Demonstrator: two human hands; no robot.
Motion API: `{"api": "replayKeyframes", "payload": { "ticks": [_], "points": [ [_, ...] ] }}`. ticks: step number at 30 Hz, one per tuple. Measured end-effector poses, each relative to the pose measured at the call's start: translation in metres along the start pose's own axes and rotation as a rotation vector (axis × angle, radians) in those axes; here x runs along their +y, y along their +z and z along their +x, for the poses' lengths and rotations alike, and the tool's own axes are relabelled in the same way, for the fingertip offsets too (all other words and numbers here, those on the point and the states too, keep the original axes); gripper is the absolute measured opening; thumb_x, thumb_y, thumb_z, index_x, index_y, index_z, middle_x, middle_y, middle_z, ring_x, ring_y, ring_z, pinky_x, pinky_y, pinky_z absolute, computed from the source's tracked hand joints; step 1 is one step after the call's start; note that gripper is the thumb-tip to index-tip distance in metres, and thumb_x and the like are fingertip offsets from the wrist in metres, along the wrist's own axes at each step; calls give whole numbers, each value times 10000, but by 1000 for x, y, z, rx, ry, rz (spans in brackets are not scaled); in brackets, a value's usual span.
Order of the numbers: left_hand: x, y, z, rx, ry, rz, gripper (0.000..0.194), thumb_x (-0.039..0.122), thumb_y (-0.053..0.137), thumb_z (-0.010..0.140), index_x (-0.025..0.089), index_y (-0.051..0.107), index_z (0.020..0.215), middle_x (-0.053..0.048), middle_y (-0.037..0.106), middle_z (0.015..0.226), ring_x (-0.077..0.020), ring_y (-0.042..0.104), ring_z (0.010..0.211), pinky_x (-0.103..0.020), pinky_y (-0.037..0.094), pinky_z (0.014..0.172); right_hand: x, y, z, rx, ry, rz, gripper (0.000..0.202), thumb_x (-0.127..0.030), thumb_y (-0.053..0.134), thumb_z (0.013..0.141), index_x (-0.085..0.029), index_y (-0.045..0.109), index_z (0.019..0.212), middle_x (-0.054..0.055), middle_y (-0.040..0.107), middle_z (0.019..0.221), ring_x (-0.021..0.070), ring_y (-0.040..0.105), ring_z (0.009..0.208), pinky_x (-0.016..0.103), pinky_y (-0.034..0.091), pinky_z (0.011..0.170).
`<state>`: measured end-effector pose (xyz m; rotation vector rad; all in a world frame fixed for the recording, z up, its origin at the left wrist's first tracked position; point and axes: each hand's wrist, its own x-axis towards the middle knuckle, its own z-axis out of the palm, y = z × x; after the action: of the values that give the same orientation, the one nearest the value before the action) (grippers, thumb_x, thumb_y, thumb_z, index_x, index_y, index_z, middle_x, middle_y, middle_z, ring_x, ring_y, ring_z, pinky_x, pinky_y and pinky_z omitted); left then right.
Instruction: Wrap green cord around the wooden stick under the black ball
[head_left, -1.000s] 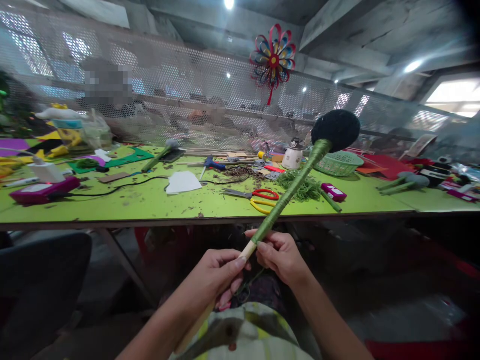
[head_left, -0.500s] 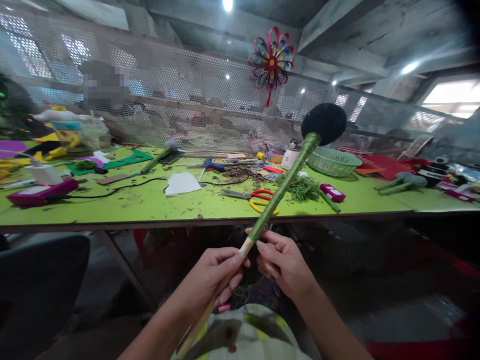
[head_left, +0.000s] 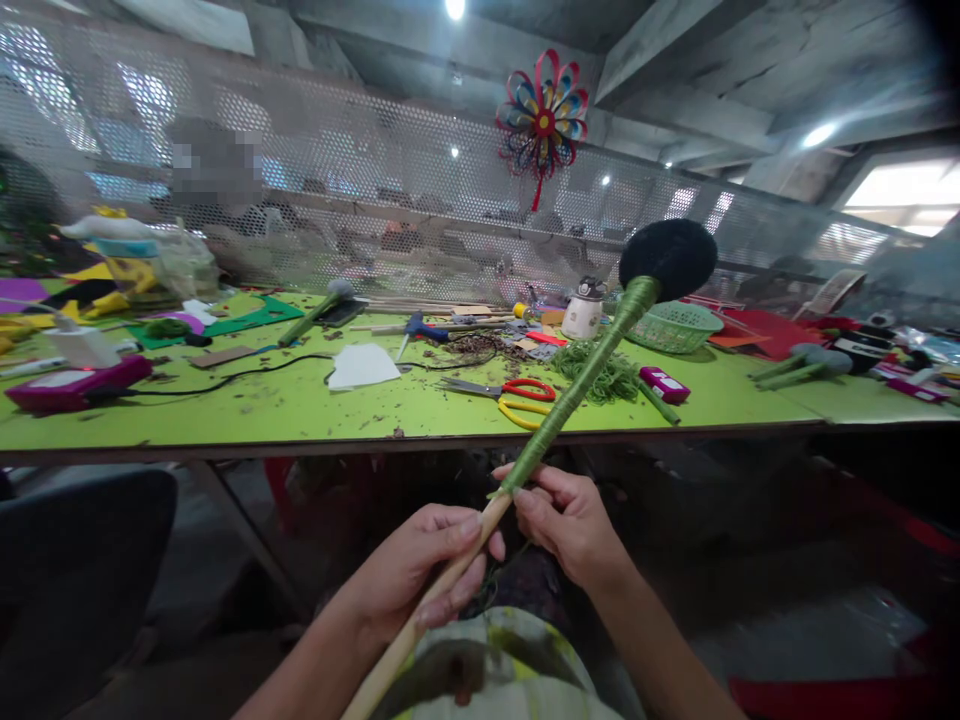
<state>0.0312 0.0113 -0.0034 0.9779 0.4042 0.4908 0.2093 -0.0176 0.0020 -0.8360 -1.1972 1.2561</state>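
Observation:
A long wooden stick slants up from my lap, its upper length wrapped in green yarn and topped by a round black head. My left hand is closed around the bare wood just below the wrapping. At the lower end of the wrap, my right hand pinches the yarn and stick between thumb and fingers. A thin strand hangs beneath that hand. Past the stick, on the table, lie scissors with red and yellow handles and a tangled heap of green yarn.
On the green table are a white paper piece, a blue-handled glue gun, a green basket, a white jar and a magenta box. A perforated screen stands behind. A chair is at left.
The stick's black head has shifted right and slightly down, and the stick looks turned a little. Both hands keep their hold, with the right still at the wrap's lower end.

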Motion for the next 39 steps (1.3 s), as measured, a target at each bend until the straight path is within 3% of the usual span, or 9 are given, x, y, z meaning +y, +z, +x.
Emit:
{"api": "replayKeyframes", "payload": {
  "ticks": [3, 5, 9, 12, 18, 26, 29, 34, 39],
  "points": [
    [-4, 1, 7, 91, -23, 165, 373, 462, 438, 868, 133, 609, 823, 29, 516, 424, -40, 321, 259, -149, 236, 306, 7, -2, 4, 65, -24, -45, 303, -342, 620, 810, -116, 644, 1010, -95, 275, 468, 49, 207, 410, 216, 153, 404],
    [-7, 4, 10, 305, 22, 413, 388, 511, 450, 847, 155, 601, 804, 32, 518, 464, -67, 383, 314, -166, 273, 339, 12, -4, 8, 117, -42, -65, 302, -355, 619, 805, -116, 642, 988, -93, 267, 480, 48, 205, 414, 214, 147, 401],
    [-11, 10, 8, 666, 321, 931, 294, 449, 544, 816, 182, 664, 846, 3, 596, 639, -126, 519, 563, -203, 377, 528, 19, -6, 13, 141, -49, -85, 295, -356, 620, 804, -117, 647, 976, -96, 244, 485, 42, 194, 417, 213, 134, 401],
    [-13, 12, 4, 609, 319, 944, 289, 417, 517, 843, 196, 685, 920, 13, 587, 645, -122, 500, 581, -200, 365, 540, 20, -7, 12, 121, -42, -101, 309, -356, 614, 809, -115, 647, 999, -93, 252, 486, 46, 210, 420, 213, 146, 404],
    [-10, 10, 1, 476, 135, 584, 406, 530, 503, 811, 147, 638, 801, 90, 331, 427, -60, 281, 360, -174, 190, 351, 13, -7, 8, 75, -65, -115, 327, -340, 592, 831, -109, 638, 1058, -88, 278, 482, 52, 224, 420, 219, 161, 411],
    [8, 13, -5, 259, -40, 299, 420, 527, 456, 840, 145, 626, 800, 74, 423, 433, -25, 261, 282, -140, 207, 309, 6, -3, 4, 62, -90, -127, 355, -339, 604, 820, -115, 634, 1094, -81, 283, 485, 58, 227, 421, 220, 145, 403],
    [5, 9, -1, 334, 36, 444, 413, 531, 465, 831, 150, 619, 784, 69, 418, 434, -52, 304, 305, -159, 235, 325, 9, -2, 8, 120, -99, -124, 337, -333, 612, 814, -115, 644, 1068, -84, 267, 485, 57, 225, 421, 221, 147, 406],
    [-13, 7, -6, 726, 380, 962, 224, 412, 600, 780, 193, 643, 805, 9, 583, 612, -127, 496, 524, -202, 365, 496, 18, -6, 8, 151, -101, -125, 309, -335, 617, 805, -118, 666, 1021, -81, 268, 491, 51, 209, 423, 222, 134, 410],
    [-9, 11, -14, 565, 397, 1035, 199, 353, 551, 832, 196, 670, 859, -18, 657, 753, -155, 575, 678, -222, 419, 655, 17, -6, 2, 123, -102, -102, 301, -313, 619, 811, -129, 666, 1044, -83, 258, 483, 49, 197, 420, 221, 128, 411]
  ]
}}
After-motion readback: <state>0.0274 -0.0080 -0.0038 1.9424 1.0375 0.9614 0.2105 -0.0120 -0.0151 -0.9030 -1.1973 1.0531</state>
